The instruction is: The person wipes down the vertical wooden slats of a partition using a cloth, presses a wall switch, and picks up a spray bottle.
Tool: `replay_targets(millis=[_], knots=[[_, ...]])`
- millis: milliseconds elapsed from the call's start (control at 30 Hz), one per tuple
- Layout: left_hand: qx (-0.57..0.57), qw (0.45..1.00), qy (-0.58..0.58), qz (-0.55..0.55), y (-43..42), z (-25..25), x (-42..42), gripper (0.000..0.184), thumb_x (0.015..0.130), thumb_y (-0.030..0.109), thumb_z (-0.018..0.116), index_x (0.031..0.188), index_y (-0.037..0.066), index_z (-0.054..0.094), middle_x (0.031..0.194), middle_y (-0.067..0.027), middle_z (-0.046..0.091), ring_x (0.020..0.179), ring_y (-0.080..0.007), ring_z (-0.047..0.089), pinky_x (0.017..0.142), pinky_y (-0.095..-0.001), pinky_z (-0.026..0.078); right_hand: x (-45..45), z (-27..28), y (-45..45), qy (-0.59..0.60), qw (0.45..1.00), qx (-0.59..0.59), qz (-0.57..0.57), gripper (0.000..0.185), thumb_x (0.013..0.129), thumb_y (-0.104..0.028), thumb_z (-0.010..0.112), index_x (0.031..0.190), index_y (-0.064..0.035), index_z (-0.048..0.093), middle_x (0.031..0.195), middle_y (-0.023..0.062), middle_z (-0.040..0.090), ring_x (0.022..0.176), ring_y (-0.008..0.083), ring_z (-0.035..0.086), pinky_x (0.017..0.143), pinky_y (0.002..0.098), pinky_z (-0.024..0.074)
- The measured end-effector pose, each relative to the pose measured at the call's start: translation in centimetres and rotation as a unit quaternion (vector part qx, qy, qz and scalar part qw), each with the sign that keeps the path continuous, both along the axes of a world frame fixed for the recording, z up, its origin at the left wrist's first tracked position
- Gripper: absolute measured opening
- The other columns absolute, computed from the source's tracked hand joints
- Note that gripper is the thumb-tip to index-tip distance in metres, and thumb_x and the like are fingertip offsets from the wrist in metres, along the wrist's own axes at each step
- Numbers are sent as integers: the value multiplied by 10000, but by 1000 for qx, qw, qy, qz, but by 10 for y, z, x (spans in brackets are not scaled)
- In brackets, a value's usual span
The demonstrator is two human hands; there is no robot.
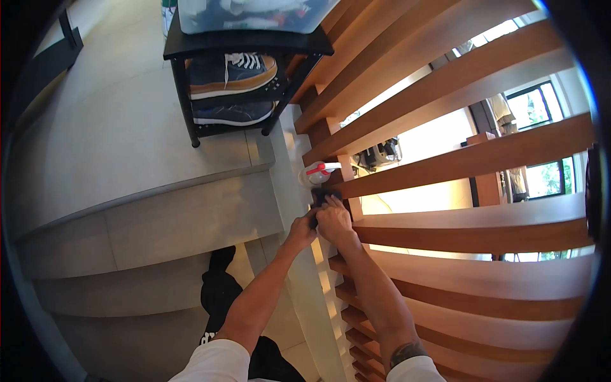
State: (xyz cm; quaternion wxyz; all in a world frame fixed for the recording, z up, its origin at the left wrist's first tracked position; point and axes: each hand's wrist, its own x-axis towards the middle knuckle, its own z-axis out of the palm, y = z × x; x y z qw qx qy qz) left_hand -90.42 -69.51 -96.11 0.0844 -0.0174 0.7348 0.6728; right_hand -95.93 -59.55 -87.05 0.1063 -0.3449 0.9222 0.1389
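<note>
My left hand and my right hand are close together over the pale ledge, at the foot of the wooden slats. Both are closed around a dark cloth, which bunches between them and sticks out past the fingers. Its exact shape is partly hidden by my hands. Just beyond it, a clear spray bottle with a red and white trigger head stands on the ledge, against a slat.
Tall wooden slats line the right side, with a bright room behind. Grey stair steps curve down on the left. On the landing stands a black shoe rack with dark sneakers and a clear plastic bin on top.
</note>
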Motion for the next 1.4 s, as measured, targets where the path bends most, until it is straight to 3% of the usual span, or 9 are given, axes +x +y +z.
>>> replay_targets(millis=[200,267,500,600,700,833,900,1033,1400], knots=[[14,995,-9,99,5,57,51,243,775,87,554,967,37,695,876,-268,668,926,-451,645,784,-462,534,45,95,-3,-125,977,-22,-174,170,742,-134,624,852,-43,718,974,206,698,968,375,676,867,470,515],[99,988,23,115,10,77,60,222,791,-1,496,928,12,669,832,-177,693,802,-267,680,739,-373,519,49,142,-4,-127,977,-30,-167,189,737,-125,621,879,-44,716,953,203,697,949,374,677,844,468,524],[163,956,208,123,-16,342,-3,355,876,-115,450,1111,12,685,933,-69,709,820,-115,662,734,-287,542,61,395,-22,133,976,-159,-71,328,734,36,566,1013,-66,705,925,189,670,865,387,660,776,467,535],[241,842,452,170,-21,514,-9,398,826,-127,465,1162,-38,658,1055,-90,709,1017,-138,642,884,-316,526,69,537,-25,350,916,-189,39,421,744,122,548,1087,-83,682,910,180,679,837,358,661,749,420,534],[176,562,723,361,-27,662,-18,354,798,-74,584,1145,-28,635,1016,-180,682,980,-334,666,854,-414,525,92,667,-40,571,771,-140,244,382,786,14,607,1161,-54,626,1029,190,635,969,367,583,861,424,463],[116,500,753,411,-30,760,-78,359,781,-55,596,1137,-15,615,995,-186,658,986,-385,622,870,-464,497,77,782,-63,676,681,44,279,729,817,-266,731,1418,25,439,1465,232,442,1431,386,315,1207,443,223],[68,472,757,446,-30,794,-118,364,770,-43,605,1132,-6,601,980,-191,641,990,-420,593,880,-496,478,10,804,-58,650,755,-4,82,357,787,-4,624,1135,-81,650,1013,159,681,952,354,657,869,429,527],[-56,717,661,213,0,753,-207,593,790,75,609,1349,-61,467,1364,-260,505,1332,-404,421,1103,-481,327,-108,775,-23,597,789,144,38,313,902,-143,550,1161,19,620,1373,188,523,1323,329,455,1079,460,401],[-25,744,638,197,1,624,-203,670,837,40,551,1446,-122,325,1513,-310,324,1444,-423,274,1168,-497,258,-107,631,-34,644,758,89,61,427,907,-108,519,1306,42,551,1406,214,498,1372,354,407,1126,470,344]])
